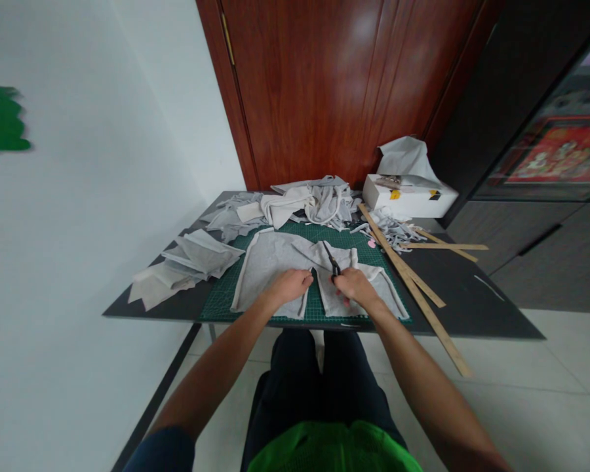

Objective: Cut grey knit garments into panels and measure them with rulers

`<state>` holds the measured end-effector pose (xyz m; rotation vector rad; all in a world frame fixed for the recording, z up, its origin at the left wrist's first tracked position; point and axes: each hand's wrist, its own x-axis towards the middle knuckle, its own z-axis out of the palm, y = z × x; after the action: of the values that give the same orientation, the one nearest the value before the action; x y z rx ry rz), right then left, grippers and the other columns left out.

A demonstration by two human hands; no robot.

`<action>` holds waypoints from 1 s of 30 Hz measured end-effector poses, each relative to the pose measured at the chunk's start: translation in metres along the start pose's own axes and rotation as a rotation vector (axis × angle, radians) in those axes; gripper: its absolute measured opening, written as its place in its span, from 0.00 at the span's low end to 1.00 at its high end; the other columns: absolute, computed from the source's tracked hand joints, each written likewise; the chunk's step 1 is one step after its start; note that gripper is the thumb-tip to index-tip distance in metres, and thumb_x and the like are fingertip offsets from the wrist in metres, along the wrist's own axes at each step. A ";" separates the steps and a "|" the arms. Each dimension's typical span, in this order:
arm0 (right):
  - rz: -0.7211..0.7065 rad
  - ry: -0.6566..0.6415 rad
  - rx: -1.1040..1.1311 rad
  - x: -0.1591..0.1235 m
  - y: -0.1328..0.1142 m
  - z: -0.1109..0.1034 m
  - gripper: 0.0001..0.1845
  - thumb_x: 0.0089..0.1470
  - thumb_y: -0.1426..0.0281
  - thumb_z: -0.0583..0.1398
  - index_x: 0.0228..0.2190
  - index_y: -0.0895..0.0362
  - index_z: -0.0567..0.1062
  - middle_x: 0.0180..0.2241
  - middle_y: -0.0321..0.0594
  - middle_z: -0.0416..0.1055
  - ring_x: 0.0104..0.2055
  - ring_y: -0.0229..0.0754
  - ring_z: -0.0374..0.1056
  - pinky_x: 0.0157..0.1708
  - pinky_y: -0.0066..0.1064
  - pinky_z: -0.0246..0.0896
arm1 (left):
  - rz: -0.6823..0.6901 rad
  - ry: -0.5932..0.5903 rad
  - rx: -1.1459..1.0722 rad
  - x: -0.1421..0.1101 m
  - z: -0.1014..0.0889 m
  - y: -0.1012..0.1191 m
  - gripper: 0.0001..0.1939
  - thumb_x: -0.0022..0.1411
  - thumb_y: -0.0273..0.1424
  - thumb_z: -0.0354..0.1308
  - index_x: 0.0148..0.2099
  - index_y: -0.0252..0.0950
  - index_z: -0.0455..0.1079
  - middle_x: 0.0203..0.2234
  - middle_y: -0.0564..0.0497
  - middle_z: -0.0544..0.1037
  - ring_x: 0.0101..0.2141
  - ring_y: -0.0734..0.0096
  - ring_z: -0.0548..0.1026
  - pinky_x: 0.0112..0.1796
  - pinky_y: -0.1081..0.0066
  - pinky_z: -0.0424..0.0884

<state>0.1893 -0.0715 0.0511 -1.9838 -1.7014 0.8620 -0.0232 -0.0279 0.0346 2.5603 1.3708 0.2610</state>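
Note:
A light grey piece of knit fabric (270,259) lies spread on a green cutting mat (219,303), with a gap running up its middle from the near edge. My left hand (291,286) is closed on the fabric beside that gap, its fingertips pinching the edge. To the right, my right hand (354,286) grips the dark handles of a pair of scissors (331,257). Their blades point away from me and to the left, over the fabric. Whether the blades are apart is too small to tell.
Folded grey cloth pieces (196,257) lie on the dark table (465,298) at left. A heap of cloth (295,204) runs along the back. Wooden rulers (413,282) cross at right, one overhanging the front edge. Behind them are fabric strips (396,231) and a white box (406,200).

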 end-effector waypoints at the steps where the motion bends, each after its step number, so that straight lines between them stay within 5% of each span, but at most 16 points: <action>1: 0.010 -0.011 0.001 0.004 -0.001 -0.001 0.18 0.63 0.66 0.60 0.24 0.59 0.80 0.18 0.51 0.76 0.35 0.51 0.81 0.37 0.31 0.68 | -0.001 0.002 -0.004 0.005 -0.005 0.000 0.17 0.74 0.33 0.51 0.41 0.41 0.82 0.38 0.44 0.86 0.42 0.57 0.83 0.46 0.66 0.73; 5: 0.046 0.040 -0.020 0.029 -0.005 -0.007 0.17 0.63 0.63 0.60 0.28 0.60 0.81 0.19 0.49 0.76 0.31 0.49 0.80 0.33 0.30 0.69 | -0.030 0.085 -0.043 0.037 -0.020 -0.004 0.15 0.71 0.30 0.53 0.39 0.41 0.82 0.38 0.46 0.86 0.42 0.61 0.82 0.46 0.69 0.72; 12: 0.123 0.179 -0.234 0.083 0.005 -0.019 0.12 0.58 0.65 0.64 0.42 0.56 0.83 0.40 0.52 0.83 0.50 0.53 0.80 0.45 0.33 0.72 | -0.164 0.179 -0.127 0.104 -0.026 -0.030 0.14 0.70 0.26 0.55 0.42 0.39 0.83 0.42 0.45 0.87 0.45 0.61 0.82 0.49 0.68 0.73; 17: 0.062 0.131 -0.348 0.108 0.014 -0.016 0.17 0.60 0.63 0.63 0.48 0.52 0.82 0.51 0.52 0.81 0.56 0.57 0.77 0.51 0.39 0.72 | -0.308 0.195 -0.156 0.142 -0.019 -0.054 0.17 0.69 0.26 0.56 0.55 0.39 0.80 0.50 0.44 0.85 0.52 0.62 0.82 0.54 0.69 0.73; 22: 0.067 0.087 -0.420 0.127 0.015 -0.011 0.21 0.61 0.61 0.62 0.52 0.55 0.81 0.54 0.56 0.79 0.58 0.58 0.76 0.54 0.42 0.72 | -0.421 0.120 -0.146 0.156 0.000 -0.073 0.26 0.62 0.24 0.61 0.62 0.36 0.75 0.53 0.38 0.83 0.55 0.56 0.81 0.55 0.66 0.74; 30: 0.073 0.095 -0.533 0.143 0.014 -0.017 0.20 0.60 0.62 0.64 0.50 0.60 0.81 0.51 0.60 0.80 0.56 0.58 0.77 0.52 0.40 0.72 | -0.508 0.058 -0.209 0.156 0.005 -0.086 0.17 0.59 0.25 0.61 0.50 0.36 0.80 0.38 0.40 0.87 0.45 0.56 0.85 0.44 0.69 0.77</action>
<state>0.2218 0.0678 0.0263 -2.3864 -1.9589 0.3422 -0.0044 0.1480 0.0134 1.9719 1.8439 0.3633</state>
